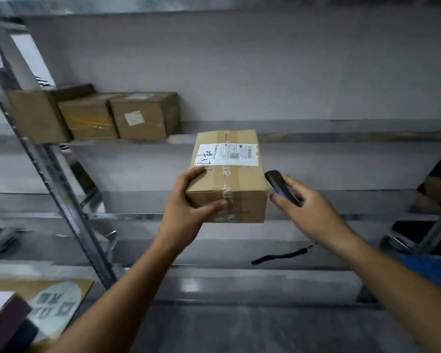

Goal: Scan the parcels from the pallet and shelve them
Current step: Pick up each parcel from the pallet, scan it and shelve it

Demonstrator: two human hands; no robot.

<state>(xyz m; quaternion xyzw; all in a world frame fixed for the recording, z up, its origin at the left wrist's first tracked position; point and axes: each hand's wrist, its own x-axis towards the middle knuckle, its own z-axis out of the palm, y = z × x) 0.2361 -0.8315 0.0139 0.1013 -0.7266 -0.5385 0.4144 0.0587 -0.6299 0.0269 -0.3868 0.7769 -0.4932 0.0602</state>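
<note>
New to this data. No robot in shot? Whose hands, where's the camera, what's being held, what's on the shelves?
There is no robot here. A person works with bare hands, and the single picture comes from a wide-angle camera worn on their head. It looks forward and down, so both arms reach in from the bottom edge.

The left hand grips a taped cardboard parcel by its near left corner and holds it in the air in front of metal shelving. A white shipping label with barcodes and handwriting faces up.

The right hand holds a dark handheld scanner just beside the parcel's right side, with its strap dangling below.

On a shelf at upper left, three cardboard boxes sit side by side. The picture's edges are blurred, so the items at lower left and far right are hard to name.
</note>
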